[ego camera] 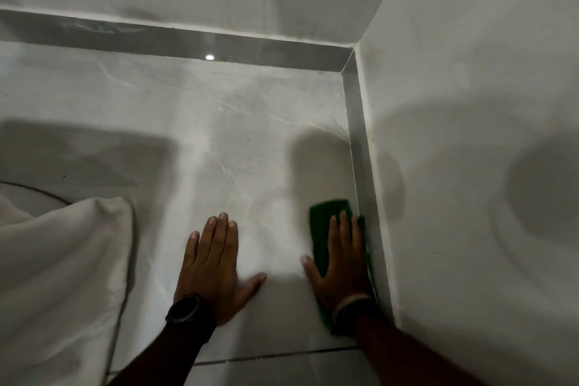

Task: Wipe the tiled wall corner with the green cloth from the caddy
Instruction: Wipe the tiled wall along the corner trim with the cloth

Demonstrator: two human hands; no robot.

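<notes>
The green cloth [322,222] lies flat on the pale marbled tile surface [238,135], right against the dark grey tile strip [360,166] along the right-hand wall. My right hand [340,263] presses flat on the cloth, fingers spread, with a band at the wrist. My left hand [214,263] rests flat on the bare tile about a hand's width to the left, fingers together, a black watch on its wrist. The corner [352,52] where the two walls and strips meet is well beyond both hands. No caddy is in view.
A white fabric bundle [62,260] lies at the lower left, over a thin dark cable. A grout line [275,354] crosses below my wrists. The white right wall [470,135] rises close beside my right hand, with shadows on it.
</notes>
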